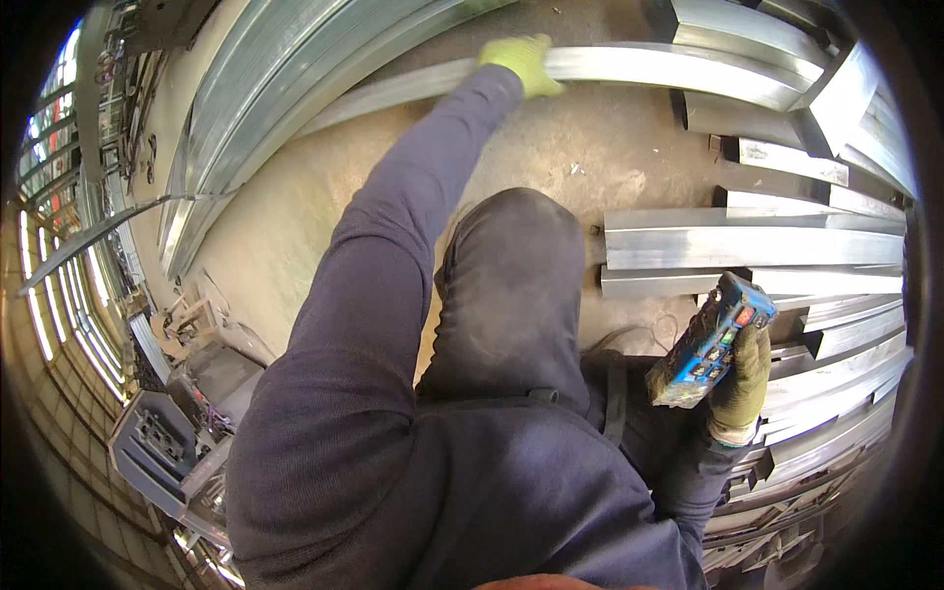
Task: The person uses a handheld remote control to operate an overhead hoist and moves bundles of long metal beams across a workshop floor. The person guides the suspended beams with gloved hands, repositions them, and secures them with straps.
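My left hand (521,65), in a yellow-green glove, reaches out on a straight arm to the far side. It is closed across a long, pale metal profile (654,65), with fingers and thumb on its opposite edges; the underside of the grip is hidden. Close to my body on the right, my gloved right hand (742,386) is closed around a worn blue handheld remote control (715,346). Coloured buttons run along the remote's upturned face, and its edges look dirty.
Long, nested galvanized profiles (285,74) stand at the far left. Many cut metal channels (752,246) lie stacked along the right, their ends pointing toward me. Brown, dusty floor (324,197) lies between. A dark grey machine part (157,442) sits at the lower left.
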